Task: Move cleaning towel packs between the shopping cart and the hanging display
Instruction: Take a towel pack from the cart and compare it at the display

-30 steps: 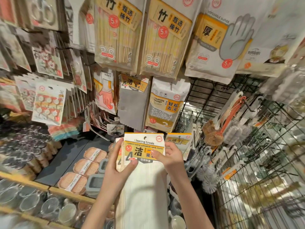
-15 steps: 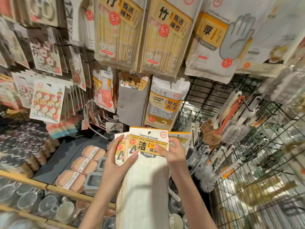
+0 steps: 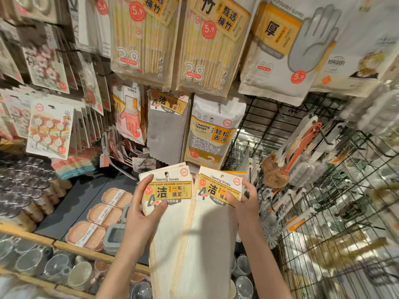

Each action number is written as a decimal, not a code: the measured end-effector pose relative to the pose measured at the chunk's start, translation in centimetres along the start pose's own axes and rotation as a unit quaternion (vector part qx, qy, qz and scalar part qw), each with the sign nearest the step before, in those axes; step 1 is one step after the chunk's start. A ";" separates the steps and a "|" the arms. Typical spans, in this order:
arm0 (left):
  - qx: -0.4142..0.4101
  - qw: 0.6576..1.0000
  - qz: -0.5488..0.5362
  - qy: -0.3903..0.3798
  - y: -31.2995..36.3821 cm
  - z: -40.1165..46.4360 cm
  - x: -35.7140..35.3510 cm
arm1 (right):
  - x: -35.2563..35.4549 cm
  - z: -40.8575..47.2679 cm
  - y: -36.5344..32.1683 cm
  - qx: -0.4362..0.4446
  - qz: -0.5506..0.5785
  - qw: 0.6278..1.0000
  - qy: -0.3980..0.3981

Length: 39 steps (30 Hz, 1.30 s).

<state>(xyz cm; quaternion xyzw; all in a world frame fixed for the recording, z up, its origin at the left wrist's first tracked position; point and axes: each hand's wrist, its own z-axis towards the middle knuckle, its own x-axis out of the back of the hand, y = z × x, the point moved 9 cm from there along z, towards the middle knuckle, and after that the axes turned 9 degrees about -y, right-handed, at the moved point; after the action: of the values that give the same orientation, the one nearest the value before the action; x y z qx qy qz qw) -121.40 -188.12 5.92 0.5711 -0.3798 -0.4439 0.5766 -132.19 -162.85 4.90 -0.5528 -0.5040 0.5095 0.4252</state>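
Two cream cleaning towel packs with yellow header cards are held side by side in front of the display. My left hand (image 3: 143, 209) grips the left pack (image 3: 170, 186) by its header card, thumb on the front. My right hand (image 3: 244, 201) pinches the right pack (image 3: 218, 186) at its card's right edge. Both cream towels hang down between my forearms. A grey cleaning towel pack (image 3: 166, 126) hangs on the display above them, with a cleaning sponge pack (image 3: 212, 134) on its right.
Bamboo chopstick packs (image 3: 146, 37) and disposable glove packs (image 3: 287, 48) hang overhead. A black wire grid (image 3: 323, 212) with brushes (image 3: 278, 167) fills the right side. Lidded boxes (image 3: 101, 214) and glass cups (image 3: 32, 262) sit on shelves at lower left.
The packs were stacked together in both hands; now they are pulled apart, one in each hand, and raised slightly toward the display.
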 end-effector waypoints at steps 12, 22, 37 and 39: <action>0.005 0.998 0.052 0.022 0.4 0.8 0.5 | 4.7 5.3 4.9 -0.037 0.037 0.997 0.059; 0.033 0.998 0.035 0.037 -1.0 1.2 1.7 | 5.9 8.5 6.0 0.013 -0.049 0.995 0.080; 0.036 0.997 0.060 0.030 -0.9 1.6 1.2 | 6.9 12.6 7.3 -0.048 -0.211 0.961 0.172; 0.037 0.997 0.065 0.032 -1.0 1.6 1.3 | 6.6 13.1 6.9 -0.040 -0.216 0.960 0.172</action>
<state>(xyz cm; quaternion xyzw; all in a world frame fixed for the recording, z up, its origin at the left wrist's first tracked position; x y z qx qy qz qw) -122.52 -189.81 4.94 0.5801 -0.4139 -0.3728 0.5943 -144.52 -157.79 -4.30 -0.5260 -0.5508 0.2825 0.5832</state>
